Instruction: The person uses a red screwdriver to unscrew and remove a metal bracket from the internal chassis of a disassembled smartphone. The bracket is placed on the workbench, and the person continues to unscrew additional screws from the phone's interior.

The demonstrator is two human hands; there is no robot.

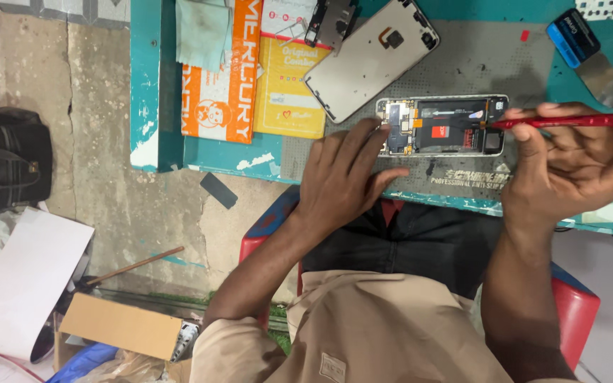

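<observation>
The work in hand is inside an opened phone (443, 125), which lies face down on a grey mat (462, 64) on the teal counter (147, 85), just in front of the seated person, its back removed so that the boards, a flex strip and a small red part show. The left hand (345, 177) rests palm down at the phone's left end, fingers spread and pressing on the frame to pin it; its grip is flat and open, closed around nothing. The right hand (580, 167) has its grip shut around a slim red tool (562, 122), a screwdriver or pry stick as far as can be told, held nearly level with its tip at the phone's right end beside the dark component there. Whether the tip actually touches a screw or a connector is too small to tell. The step appears to be loosening or lifting an internal part near that end. The next move calls for a steady tip and light force, with the left hand holding the frame from sliding on the mat. The removed back cover (370, 57) lies tilted just above the phone, beside an orange and yellow box (250, 78), and a flat metal scraper with a blue handle (583, 53) lies at the counter's upper right.
</observation>
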